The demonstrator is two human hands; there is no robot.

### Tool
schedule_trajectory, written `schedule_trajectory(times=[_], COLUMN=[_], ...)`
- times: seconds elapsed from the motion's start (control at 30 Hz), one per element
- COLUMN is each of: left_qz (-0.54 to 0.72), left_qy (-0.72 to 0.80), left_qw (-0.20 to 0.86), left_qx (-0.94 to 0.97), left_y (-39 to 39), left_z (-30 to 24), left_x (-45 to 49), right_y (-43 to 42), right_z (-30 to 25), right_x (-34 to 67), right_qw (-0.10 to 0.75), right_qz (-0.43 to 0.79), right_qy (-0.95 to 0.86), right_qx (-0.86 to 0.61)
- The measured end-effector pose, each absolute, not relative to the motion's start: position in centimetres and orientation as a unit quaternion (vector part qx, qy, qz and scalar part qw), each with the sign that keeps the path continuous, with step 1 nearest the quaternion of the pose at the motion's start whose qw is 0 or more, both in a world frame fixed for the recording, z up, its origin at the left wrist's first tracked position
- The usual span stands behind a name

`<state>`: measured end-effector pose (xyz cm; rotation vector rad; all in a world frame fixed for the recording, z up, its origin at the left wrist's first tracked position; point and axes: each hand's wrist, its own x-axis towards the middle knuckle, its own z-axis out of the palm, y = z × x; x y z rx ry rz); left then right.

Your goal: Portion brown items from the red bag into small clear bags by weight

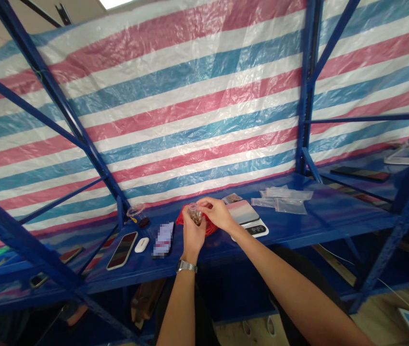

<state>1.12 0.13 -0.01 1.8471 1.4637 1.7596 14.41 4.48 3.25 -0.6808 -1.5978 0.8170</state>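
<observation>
My left hand (192,233), with a metal watch on its wrist, is closed round a small clear plastic bag (194,210) with small brown pieces inside. At the bag's upper right edge, the fingers of my right hand (216,212) are pinched together. A red bag or netting (210,228) lies beneath and behind both hands. Just right of my right hand is a white digital scale (258,230) with a flat reflective plate and a dark display. Behind the scale lies another small clear bag (231,198) with brown contents.
Flat clear zip bags (287,199) lie right of the scale. To the left are a phone with a lit screen (163,239), a white earbud case (142,245), a dark-screened phone (122,251) and a clear cup (139,216) with dark liquid. Blue posts (307,91) frame the blue shelf (204,269).
</observation>
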Motion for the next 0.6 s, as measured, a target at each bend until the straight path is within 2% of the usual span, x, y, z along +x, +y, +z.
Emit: schedule_trajectory(times=[0.1,0.27,0.4,0.6], left_qz=[0.590,0.588,0.604,0.591], left_qy=[0.465,0.451,0.474,0.498], left_qw=[0.154,0.179,0.156,0.162], left_qx=[0.642,0.647,0.622,0.614], left_y=[-0.2,0.0,0.3,-0.1], left_z=[0.4,0.5,0.4,1.1], left_x=[2.3,3.8,3.7,2.8], right_y=[5.4,6.8,7.6,7.5], right_z=[3.3,4.0,4.1,2.4], right_x=[15.4,18.8,23.1,27.5], right_qw=[0.596,0.622,0.526,0.453], right_qz=[0.354,0.310,0.249,0.197], right_qy=[-0.653,-0.618,-0.611,-0.599], right_qx=[-0.305,-0.368,-0.536,-0.630])
